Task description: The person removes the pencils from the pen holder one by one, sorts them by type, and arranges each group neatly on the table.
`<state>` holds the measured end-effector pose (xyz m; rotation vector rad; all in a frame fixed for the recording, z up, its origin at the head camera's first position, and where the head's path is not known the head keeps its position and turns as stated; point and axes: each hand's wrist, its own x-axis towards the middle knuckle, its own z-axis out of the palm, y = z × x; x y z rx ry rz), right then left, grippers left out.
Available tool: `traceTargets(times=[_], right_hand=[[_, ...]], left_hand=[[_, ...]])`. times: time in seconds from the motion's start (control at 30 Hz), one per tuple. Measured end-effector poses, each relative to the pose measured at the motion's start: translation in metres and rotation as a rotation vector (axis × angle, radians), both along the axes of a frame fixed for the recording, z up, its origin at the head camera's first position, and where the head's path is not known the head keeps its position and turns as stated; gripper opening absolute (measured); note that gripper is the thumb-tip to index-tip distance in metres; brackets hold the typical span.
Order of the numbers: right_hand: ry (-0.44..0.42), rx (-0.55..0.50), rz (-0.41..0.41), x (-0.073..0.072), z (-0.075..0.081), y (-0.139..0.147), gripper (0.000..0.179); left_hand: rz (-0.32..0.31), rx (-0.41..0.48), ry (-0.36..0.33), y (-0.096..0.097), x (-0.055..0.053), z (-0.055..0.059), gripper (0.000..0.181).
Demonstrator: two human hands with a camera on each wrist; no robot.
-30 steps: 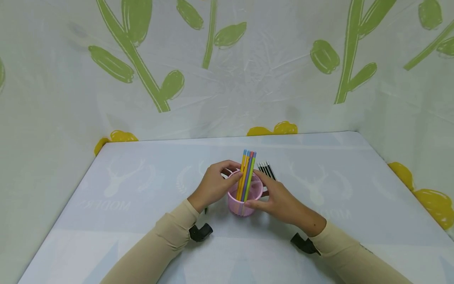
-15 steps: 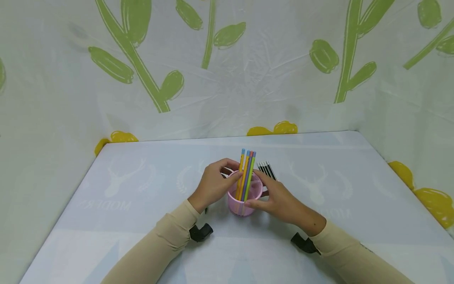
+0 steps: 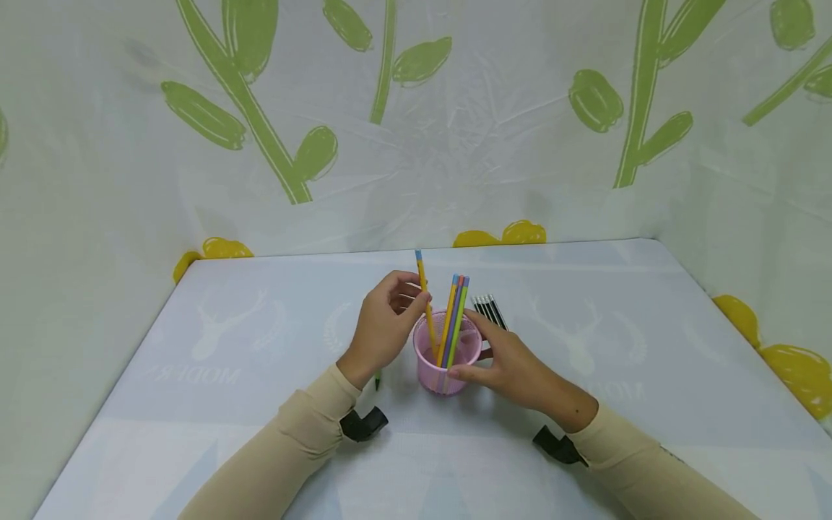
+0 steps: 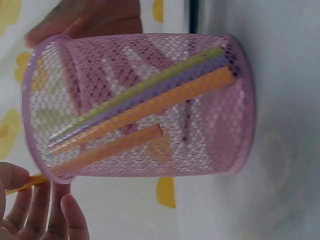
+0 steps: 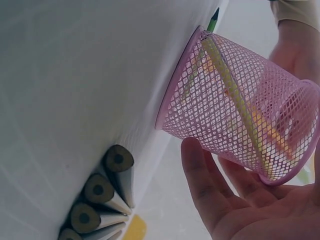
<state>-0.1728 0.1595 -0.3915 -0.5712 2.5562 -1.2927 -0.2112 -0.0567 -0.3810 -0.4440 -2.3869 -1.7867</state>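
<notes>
A pink mesh pencil cup (image 3: 432, 378) stands on the table with several coloured pencils (image 3: 455, 314) leaning in it. My right hand (image 3: 520, 368) holds the cup from the right, thumb at the near rim and fingers round the far side. Between thumb and fingers my left hand (image 3: 382, 325) pinches a yellow-orange pencil (image 3: 420, 269) with a blue end, tilted left over the rim. In the left wrist view, the lower end of that held pencil (image 4: 145, 136) is inside the cup, well above its bottom. The other pencils (image 4: 220, 80) reach down to the base.
Several black pencils (image 3: 489, 310) with white ends lie side by side behind the right hand. A green pencil (image 3: 378, 380) lies left of the cup, mostly hidden by the left hand. A wall with painted leaves (image 3: 204, 115) rises behind the table (image 3: 260, 390).
My left hand has moved up and left, drawing one yellow-orange pencil up and tilting it away from the others. The right hand and the cup have stayed nearly in place.
</notes>
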Motion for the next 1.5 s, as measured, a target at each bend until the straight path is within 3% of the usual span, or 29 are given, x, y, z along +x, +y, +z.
traceTargets(times=[0.17,0.33,0.43,0.53,0.8,1.03,1.5], right_hand=[[-0.017,0.013,-0.004,-0.001,0.001,-0.001,0.095],[-0.002,0.001,0.007,-0.001,0.002,-0.001,0.094],[0.013,-0.009,0.008,0.000,0.002,0.000,0.093],[0.011,-0.011,0.006,0.000,0.001,0.001,0.093],[-0.005,-0.023,0.010,0.002,0.001,0.001,0.093],[-0.001,-0.030,0.015,0.002,0.001,0.001,0.093],[-0.011,-0.022,0.010,0.001,0.001,-0.001,0.093]], left_hand=[[0.009,0.082,0.048,-0.007,0.002,0.013,0.027],[-0.012,0.219,0.065,-0.016,0.004,0.031,0.026],[-0.021,0.278,0.057,-0.023,0.001,0.039,0.025],[-0.007,0.278,0.016,-0.031,-0.004,0.042,0.025],[0.065,0.211,-0.070,-0.048,-0.022,0.027,0.021],[0.062,0.178,-0.114,-0.054,-0.033,0.013,0.026],[-0.036,-0.127,-0.474,-0.067,-0.050,-0.012,0.041]])
